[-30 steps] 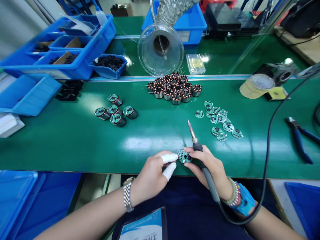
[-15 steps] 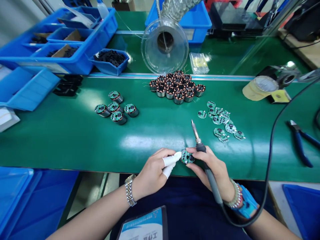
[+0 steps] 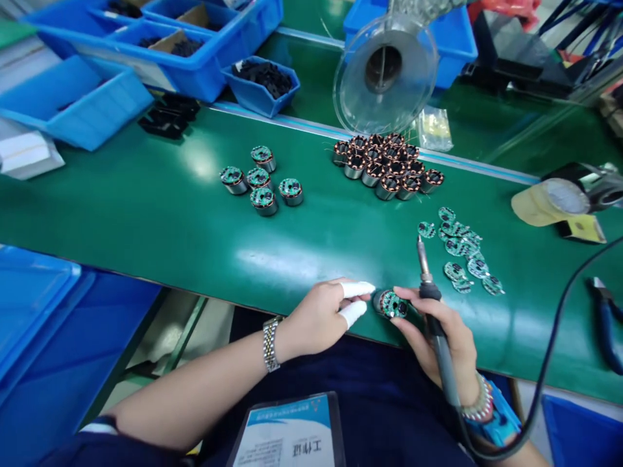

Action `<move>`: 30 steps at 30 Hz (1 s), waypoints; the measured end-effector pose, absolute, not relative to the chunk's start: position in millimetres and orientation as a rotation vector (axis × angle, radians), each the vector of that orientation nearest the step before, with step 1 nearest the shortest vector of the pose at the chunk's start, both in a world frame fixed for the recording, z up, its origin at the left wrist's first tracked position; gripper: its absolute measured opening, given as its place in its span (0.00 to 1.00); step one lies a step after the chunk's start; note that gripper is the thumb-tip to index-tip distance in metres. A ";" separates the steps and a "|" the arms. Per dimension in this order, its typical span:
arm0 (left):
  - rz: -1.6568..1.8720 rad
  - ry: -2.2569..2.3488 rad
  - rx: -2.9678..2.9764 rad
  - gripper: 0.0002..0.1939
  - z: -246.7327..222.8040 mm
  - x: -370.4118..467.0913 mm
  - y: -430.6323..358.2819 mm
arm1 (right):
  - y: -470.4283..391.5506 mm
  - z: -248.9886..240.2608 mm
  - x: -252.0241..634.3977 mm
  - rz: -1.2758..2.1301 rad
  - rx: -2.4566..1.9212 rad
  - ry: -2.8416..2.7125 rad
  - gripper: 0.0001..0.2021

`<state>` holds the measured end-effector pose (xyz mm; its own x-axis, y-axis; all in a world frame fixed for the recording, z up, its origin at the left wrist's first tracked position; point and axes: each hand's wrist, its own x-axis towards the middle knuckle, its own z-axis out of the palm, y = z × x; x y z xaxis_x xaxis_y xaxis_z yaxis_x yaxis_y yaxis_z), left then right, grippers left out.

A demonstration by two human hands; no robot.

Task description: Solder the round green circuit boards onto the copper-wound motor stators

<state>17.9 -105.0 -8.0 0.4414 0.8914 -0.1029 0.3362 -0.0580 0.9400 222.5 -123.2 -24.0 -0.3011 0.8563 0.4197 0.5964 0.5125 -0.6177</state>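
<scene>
Close to the near edge of the green surface point(image 3: 185, 243), the right hand point(image 3: 460, 340) pinches a board-topped stator point(image 3: 388, 302) between thumb and forefinger, its circuit board turned up toward the camera. The same hand carries a soldering iron point(image 3: 444, 360) across the palm, tip toward the far edge. The left hand point(image 3: 316, 318), white covers on thumb and forefinger, has those two a little apart with nothing between them, just beside the stator; contact cannot be told.

Toward the right end lie pliers point(image 3: 606, 324), partly cut off. Farther in, loose circuit boards point(image 3: 470, 246) overlap right of the iron's tip, and five finished-looking pieces point(image 3: 263, 201) stand left of centre. Beyond, bare copper-wound stators point(image 3: 388, 187) cluster against the pale strip point(image 3: 479, 165), with a clear funnel point(image 3: 357, 78) behind them.
</scene>
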 end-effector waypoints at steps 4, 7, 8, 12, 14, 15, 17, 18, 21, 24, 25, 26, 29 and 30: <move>0.650 1.031 1.694 0.16 -10.1 22.5 -108.7 | -123.9 -23.9 222.3 0.439 -1.177 -2.018 0.18; 0.696 1.017 1.810 0.18 -12.7 24.4 -115.4 | -123.8 -23.7 222.5 0.432 -1.175 -2.019 0.18; 0.710 1.021 1.825 0.18 -13.4 24.7 -116.5 | -123.7 -23.8 222.6 0.432 -1.178 -2.022 0.18; 0.744 1.115 1.652 0.12 -14.0 27.4 -109.9 | -123.0 -24.6 222.6 0.446 -1.189 -2.032 0.18; 0.692 1.112 1.511 0.09 -13.2 29.3 -101.3 | -122.8 -25.0 222.5 0.444 -1.190 -2.033 0.18; 0.656 1.091 1.448 0.08 -12.7 30.3 -96.8 | -122.8 -25.1 222.4 0.441 -1.192 -2.032 0.18; 0.592 1.050 1.321 0.06 -11.5 31.9 -88.8 | -122.9 -24.9 222.1 0.438 -1.190 -2.031 0.18; 0.565 1.043 1.257 0.05 -11.0 32.5 -85.7 | -123.0 -24.7 221.8 0.439 -1.187 -2.031 0.18; 0.513 1.042 1.118 0.03 -9.8 33.8 -80.0 | -123.2 -23.6 220.8 0.441 -1.175 -2.031 0.18; 0.499 1.021 1.092 0.02 -9.2 34.2 -77.9 | -122.9 -22.9 219.8 0.427 -1.173 -2.033 0.19; 0.499 1.018 1.093 0.02 -9.0 34.2 -77.7 | -122.6 -22.9 219.6 0.422 -1.171 -2.036 0.19; 0.497 1.021 1.098 0.02 -8.7 34.2 -77.7 | -122.3 -22.9 219.5 0.418 -1.170 -2.039 0.18; 0.501 1.037 1.115 0.02 -7.8 34.3 -78.5 | -121.4 -22.9 219.8 0.399 -1.174 -2.052 0.18; 0.505 1.040 1.119 0.02 -7.6 34.4 -78.9 | -121.3 -22.8 220.0 0.392 -1.180 -2.055 0.18</move>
<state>34.4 -78.9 -7.6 0.4638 0.7803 -0.4196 0.1535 0.3957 0.9055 220.0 -121.3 -22.8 -0.3194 0.8408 0.4371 0.6207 0.5342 -0.5739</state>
